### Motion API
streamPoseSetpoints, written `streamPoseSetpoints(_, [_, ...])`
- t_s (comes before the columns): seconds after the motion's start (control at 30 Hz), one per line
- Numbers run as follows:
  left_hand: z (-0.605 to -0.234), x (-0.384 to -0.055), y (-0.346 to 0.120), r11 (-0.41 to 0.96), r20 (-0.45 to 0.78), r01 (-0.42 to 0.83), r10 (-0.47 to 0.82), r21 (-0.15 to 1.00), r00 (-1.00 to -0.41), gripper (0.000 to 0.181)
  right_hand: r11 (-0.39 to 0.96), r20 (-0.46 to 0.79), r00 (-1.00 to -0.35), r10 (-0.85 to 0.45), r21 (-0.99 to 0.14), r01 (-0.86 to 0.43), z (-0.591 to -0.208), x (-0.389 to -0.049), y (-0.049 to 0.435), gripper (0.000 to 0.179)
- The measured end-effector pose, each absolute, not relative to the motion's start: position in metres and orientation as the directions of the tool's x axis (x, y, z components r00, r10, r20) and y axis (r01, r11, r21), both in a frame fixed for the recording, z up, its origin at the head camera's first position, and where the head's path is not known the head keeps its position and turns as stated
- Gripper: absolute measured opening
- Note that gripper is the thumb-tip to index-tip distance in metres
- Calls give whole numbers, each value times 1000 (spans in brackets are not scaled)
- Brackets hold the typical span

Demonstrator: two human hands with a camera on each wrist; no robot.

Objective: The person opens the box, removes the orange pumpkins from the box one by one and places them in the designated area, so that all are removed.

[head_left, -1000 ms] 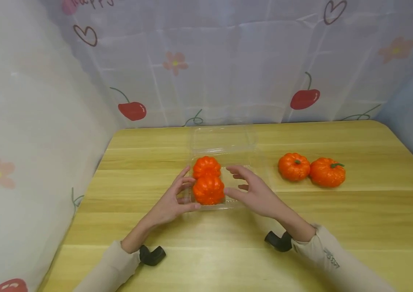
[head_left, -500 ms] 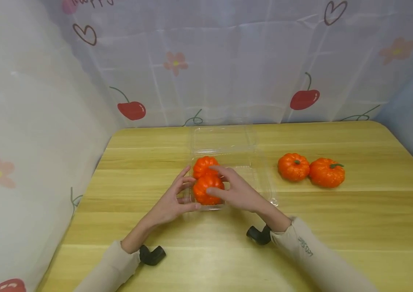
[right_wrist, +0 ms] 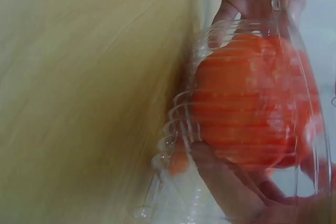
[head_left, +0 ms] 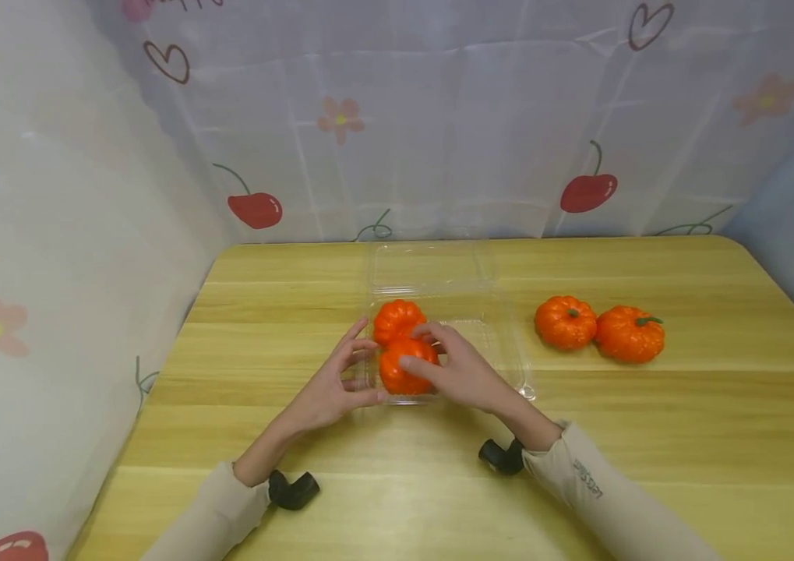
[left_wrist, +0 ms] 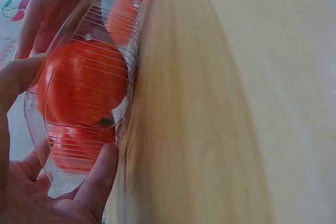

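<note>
A clear plastic clamshell container (head_left: 506,343) lies on the table with its lid (head_left: 432,265) folded back, away from the person. In its left half sit two orange toy pumpkins, a rear pumpkin (head_left: 395,318) and a front pumpkin (head_left: 397,380). My right hand (head_left: 465,374) grips the front pumpkin, thumb near its top and fingers on its far right side. At the container's left front corner, my left hand (head_left: 329,389) holds the box, thumb on the front wall and fingers along the left side. Through the ribbed wall, the left wrist view shows a green stem (left_wrist: 106,121).
Two more orange pumpkins stand side by side to the right, a nearer-in one (head_left: 566,322) and an outer one (head_left: 630,335) with a green stem. The wooden table (head_left: 397,483) ends at a printed curtain (head_left: 439,140) behind. Black elbow-shaped pieces (head_left: 293,491) are at both sleeve cuffs.
My right hand has moved left from beside the front pumpkin onto it and gripped it. That pumpkin has shifted slightly right. My left hand has stayed at the container's corner.
</note>
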State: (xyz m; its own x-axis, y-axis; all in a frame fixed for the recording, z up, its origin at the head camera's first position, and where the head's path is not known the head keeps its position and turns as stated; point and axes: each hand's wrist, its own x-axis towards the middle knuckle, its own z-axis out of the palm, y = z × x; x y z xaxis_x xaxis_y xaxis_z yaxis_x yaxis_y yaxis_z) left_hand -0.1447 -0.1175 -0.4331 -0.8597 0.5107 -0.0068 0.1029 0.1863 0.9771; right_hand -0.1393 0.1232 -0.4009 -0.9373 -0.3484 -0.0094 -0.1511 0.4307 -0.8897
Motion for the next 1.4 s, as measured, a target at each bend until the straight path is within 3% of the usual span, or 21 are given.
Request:
streamPoseSetpoints(0.3, [-434,-144,-117,183,-7,98,503,978,-864,103,409,54,-948,-315,-893,-187,-404,-141,125,29])
streamPoseSetpoints(0.47, [-433,-144,-116,196,-10,102,500,975,-866,101,450,28,-960,-280,-879,-157,-403,-140,124,36])
streamPoseSetpoints(0.7, [-433,-144,-116,204,-2,115,499,972,-866,75,477,-7,-978,-209,-874,-96,-403,-137,122,43])
streamPoseSetpoints(1.17, [-431,-143,-114,194,-7,102,490,976,-872,68,316,103,-986,-134,-938,-141,-406,-133,126,33])
streamPoseSetpoints(1.4, [-431,-143,-114,195,-8,99,486,976,-874,72,228,129,-981,-146,-960,-160,-405,-131,130,36])
